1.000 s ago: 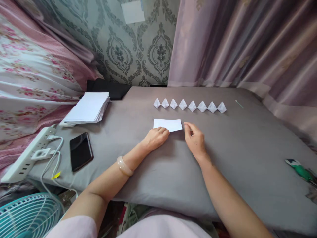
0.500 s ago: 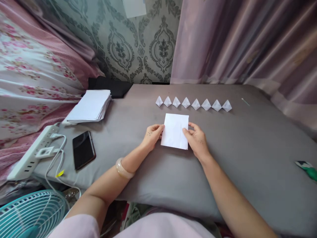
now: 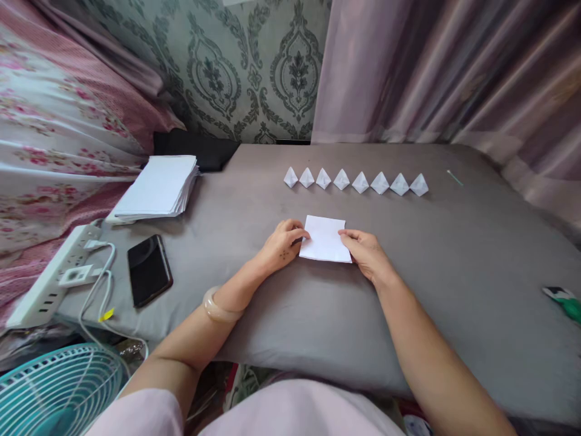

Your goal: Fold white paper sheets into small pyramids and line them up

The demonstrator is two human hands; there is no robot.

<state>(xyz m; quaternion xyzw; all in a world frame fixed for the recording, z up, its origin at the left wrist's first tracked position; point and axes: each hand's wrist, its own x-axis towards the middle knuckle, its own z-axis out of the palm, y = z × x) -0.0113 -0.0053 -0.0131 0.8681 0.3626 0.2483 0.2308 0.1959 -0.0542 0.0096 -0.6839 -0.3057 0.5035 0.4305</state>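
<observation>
A small, nearly square sheet of white paper (image 3: 325, 240) is between my hands, tilted low over the grey-covered table. My left hand (image 3: 284, 245) grips its left edge with curled fingers. On the opposite edge, my right hand (image 3: 364, 251) pinches the paper, thumb and fingers closed on it. Whether the sheet is one layer or folded I cannot tell. Beyond it, several folded white paper pieces (image 3: 342, 180), pointed like small diamonds, stand in a row.
A stack of white paper (image 3: 157, 184) lies at the left on the table (image 3: 454, 260). Nearer are a black phone (image 3: 149, 270), a white power strip (image 3: 52, 278) with cables, and a teal fan (image 3: 63, 393). A green object (image 3: 565, 303) sits at the right edge.
The paper has tipped flatter, its near edge now higher in view. My left fingers have moved over its left edge, and my right hand has shifted slightly. The view has tilted down a little.
</observation>
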